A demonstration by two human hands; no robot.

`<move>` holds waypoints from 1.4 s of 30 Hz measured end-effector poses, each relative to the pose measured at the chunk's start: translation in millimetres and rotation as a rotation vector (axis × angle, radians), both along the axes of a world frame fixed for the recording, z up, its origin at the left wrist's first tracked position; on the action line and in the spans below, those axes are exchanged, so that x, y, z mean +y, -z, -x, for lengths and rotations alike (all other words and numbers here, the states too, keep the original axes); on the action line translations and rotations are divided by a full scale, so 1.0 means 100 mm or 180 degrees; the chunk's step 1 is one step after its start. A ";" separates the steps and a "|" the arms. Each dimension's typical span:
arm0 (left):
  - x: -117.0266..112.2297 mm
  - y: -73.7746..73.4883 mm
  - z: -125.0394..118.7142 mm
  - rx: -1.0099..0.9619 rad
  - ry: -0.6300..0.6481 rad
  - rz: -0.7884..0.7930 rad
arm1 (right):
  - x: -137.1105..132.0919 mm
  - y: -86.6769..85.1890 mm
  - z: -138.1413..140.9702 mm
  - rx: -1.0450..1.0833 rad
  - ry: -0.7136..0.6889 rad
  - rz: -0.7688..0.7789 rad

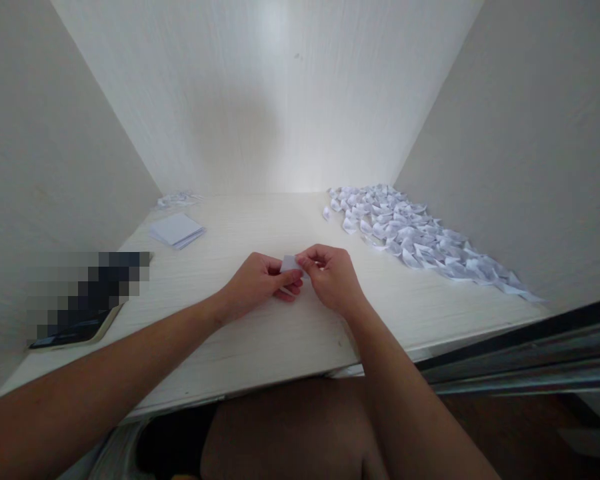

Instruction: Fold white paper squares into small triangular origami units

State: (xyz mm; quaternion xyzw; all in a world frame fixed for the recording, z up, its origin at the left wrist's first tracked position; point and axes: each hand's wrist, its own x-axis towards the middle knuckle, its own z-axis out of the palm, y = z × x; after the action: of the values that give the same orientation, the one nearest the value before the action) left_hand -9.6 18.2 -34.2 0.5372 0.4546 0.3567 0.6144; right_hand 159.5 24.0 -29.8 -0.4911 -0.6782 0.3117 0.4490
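Between my two hands, over the middle of the desk, is a small piece of white paper [289, 264] that looks folded. My left hand [265, 280] pinches it from the left with thumb and fingers. From the right, my right hand [327, 273] grips its upper right part, thumb and forefinger pressed together. The fingers cover much of the paper, so its full shape is hidden. To the right of my right hand spreads a large heap of small folded white paper pieces [405, 237]. Beyond my left hand lies a stack of flat white paper sheets [177, 230].
The pale desk [240, 230] is closed in by walls at the back and both sides. A phone [95, 320], partly pixelated, leans by the left wall. Small white paper scraps [177, 199] lie in the back left corner. A dark-edged object [530, 353] borders the desk at right.
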 end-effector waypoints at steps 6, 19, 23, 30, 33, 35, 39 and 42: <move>-0.02 0.00 -0.01 -0.0151 0.0006 -0.0078 | -0.01 -0.03 0.04 0.0141 -0.0085 0.0044; 0.00 0.01 -0.02 -0.0423 0.0092 -0.0183 | -0.05 -0.06 0.13 0.0618 0.0090 0.0115; 0.00 0.01 -0.04 -0.0452 0.0147 -0.0213 | -0.07 -0.06 0.18 0.0839 0.0197 0.0203; 0.00 0.02 -0.05 -0.0473 0.0005 -0.0094 | -0.07 0.01 0.22 0.1240 0.0473 0.0187; 0.01 0.02 -0.03 -0.0518 0.0020 -0.0077 | -0.06 0.04 0.22 0.1395 0.0442 0.0251; 0.01 0.02 -0.03 -0.0554 -0.0002 -0.0142 | -0.05 0.05 0.22 0.1520 0.0393 0.0311; 0.02 0.02 -0.03 -0.0632 -0.0288 -0.0417 | -0.03 0.05 0.20 0.1791 0.0326 0.0490; 0.02 0.01 -0.03 -0.0626 -0.0498 -0.0610 | -0.03 0.06 0.18 0.1859 0.0318 0.0642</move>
State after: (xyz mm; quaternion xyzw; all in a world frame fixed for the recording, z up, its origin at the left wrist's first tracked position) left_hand -6.4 20.6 -35.1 0.5189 0.3966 0.4961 0.5722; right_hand 141.2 21.5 -35.6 -0.4556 -0.4613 0.4829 0.5886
